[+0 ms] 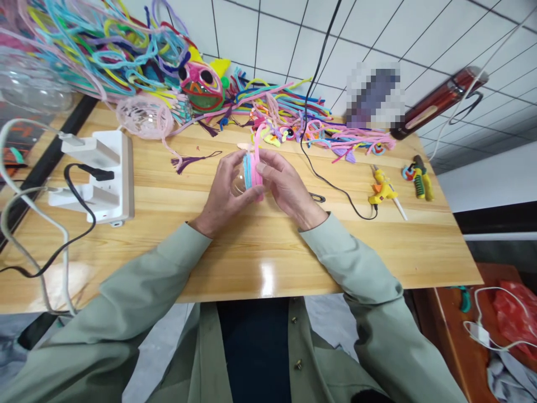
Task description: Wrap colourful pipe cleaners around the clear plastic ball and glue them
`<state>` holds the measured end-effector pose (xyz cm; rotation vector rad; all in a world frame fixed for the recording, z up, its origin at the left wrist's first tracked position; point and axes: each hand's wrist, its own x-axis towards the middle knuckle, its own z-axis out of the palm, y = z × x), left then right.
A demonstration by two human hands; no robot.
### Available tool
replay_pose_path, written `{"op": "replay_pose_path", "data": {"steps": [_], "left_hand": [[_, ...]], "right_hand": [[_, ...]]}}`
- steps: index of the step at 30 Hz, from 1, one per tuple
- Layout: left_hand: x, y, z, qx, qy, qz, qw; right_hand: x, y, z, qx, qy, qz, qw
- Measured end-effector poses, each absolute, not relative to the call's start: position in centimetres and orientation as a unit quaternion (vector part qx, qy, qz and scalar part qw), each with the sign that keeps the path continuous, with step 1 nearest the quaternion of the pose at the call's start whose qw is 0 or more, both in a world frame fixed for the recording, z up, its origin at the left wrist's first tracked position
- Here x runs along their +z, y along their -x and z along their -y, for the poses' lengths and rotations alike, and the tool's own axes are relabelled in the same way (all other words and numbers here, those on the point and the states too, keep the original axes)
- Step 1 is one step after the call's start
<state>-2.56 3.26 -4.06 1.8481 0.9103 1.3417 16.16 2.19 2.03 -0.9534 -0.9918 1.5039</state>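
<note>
Over the middle of the wooden table, my left hand (224, 193) is closed around a clear round plastic piece (239, 185) banded with blue and pink pipe cleaners. My right hand (285, 182) grips a pink pipe cleaner (258, 148) against the side of that piece, thumb on top. The pink strand's free end sticks up beyond my fingers. A small pale pointed bit shows just above the left fingertips; I cannot tell what it is. Part of the piece is hidden by my fingers. A dark metal clip-like item (318, 197) lies beside my right wrist.
Piles of coloured pipe cleaners (121, 56) line the table's back, with a fish-like mask figure (203, 84) among them. A white power strip (119, 179) with cords stands left. To the right lie a yellow glue gun (382, 189), its black cord, pliers (422, 178) and a red thermos (440, 103).
</note>
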Motion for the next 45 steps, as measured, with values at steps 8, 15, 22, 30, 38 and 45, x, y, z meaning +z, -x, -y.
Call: {"op": "replay_pose_path", "data": {"steps": [8, 15, 22, 30, 38, 45], "left_hand": [[-4.2, 2.3, -3.2, 0.539, -0.682, -0.343, 0.356], [-4.0, 3.2, -3.7, 0.496, -0.699, -0.337, 0.389], [-3.9, 3.2, -3.9, 0.489, -0.715, -0.335, 0.37], [-3.5, 2.8, -3.8, 0.516, -0.675, -0.347, 0.396], [-3.5, 2.2, -3.7, 0.517, -0.668, -0.337, 0.416], [-3.2, 2.2, -3.5, 0.524, -0.67, -0.344, 0.399]], "right_hand": [[1.5, -15.9, -2.2, 0.614, 0.391, 0.436, 0.529], [1.2, -16.0, -2.4, 0.625, 0.397, 0.408, 0.534], [1.7, -16.0, -2.3, 0.617, 0.407, 0.419, 0.527], [2.0, -15.8, -2.4, 0.598, 0.357, 0.469, 0.543], [3.0, -16.2, -2.1, 0.59, 0.405, 0.474, 0.513], [3.8, -16.4, -1.8, 0.475, 0.469, 0.499, 0.553]]}}
